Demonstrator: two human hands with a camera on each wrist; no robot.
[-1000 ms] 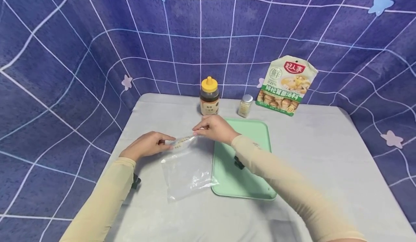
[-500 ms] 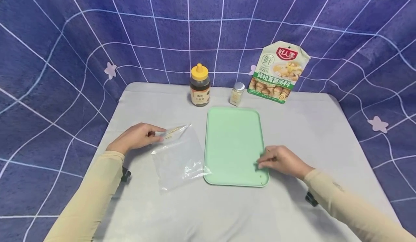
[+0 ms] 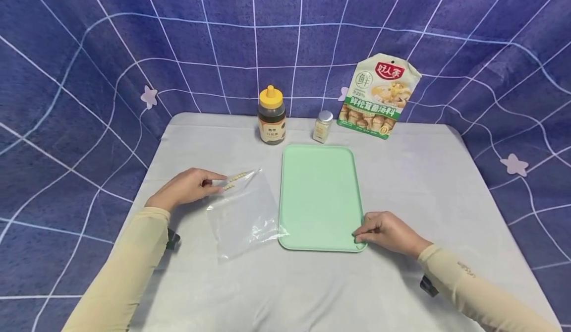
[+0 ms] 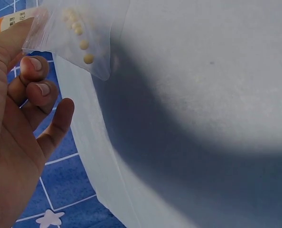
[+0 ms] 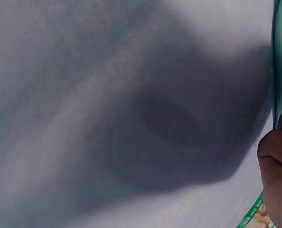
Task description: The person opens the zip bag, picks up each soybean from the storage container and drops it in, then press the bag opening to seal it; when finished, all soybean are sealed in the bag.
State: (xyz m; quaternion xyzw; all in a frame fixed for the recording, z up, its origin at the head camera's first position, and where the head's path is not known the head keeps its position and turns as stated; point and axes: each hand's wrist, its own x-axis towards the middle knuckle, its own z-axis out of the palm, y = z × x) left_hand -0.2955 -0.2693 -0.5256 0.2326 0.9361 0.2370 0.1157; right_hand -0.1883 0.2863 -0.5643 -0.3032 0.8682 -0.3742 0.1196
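My left hand (image 3: 183,188) holds the mouth of a clear plastic bag (image 3: 245,218) between thumb and forefinger. Several small round yellow beans (image 4: 83,44), like soybeans, lie in the bag's upper corner. In the left wrist view the other fingers curl loosely beside the bag. At the near right corner of the light green tray (image 3: 318,193), my right hand (image 3: 388,230) has thumb and forefinger close together, tips down at the tray's surface. One bean (image 3: 358,246) shows just below those fingertips; I cannot tell whether another is between them.
Behind the tray stand a honey bottle (image 3: 272,119) with a yellow cap and a small glass jar (image 3: 322,128) with a silver lid. A green and white soup seasoning pouch (image 3: 379,96) leans on the blue curtain (image 3: 214,39). The bag's lower corner overlaps the tray's left edge.
My right hand has left the bag's mouth, swung right to the tray's near right corner and lowered its fingertips there. My left hand stays at the bag. The head view has shifted.
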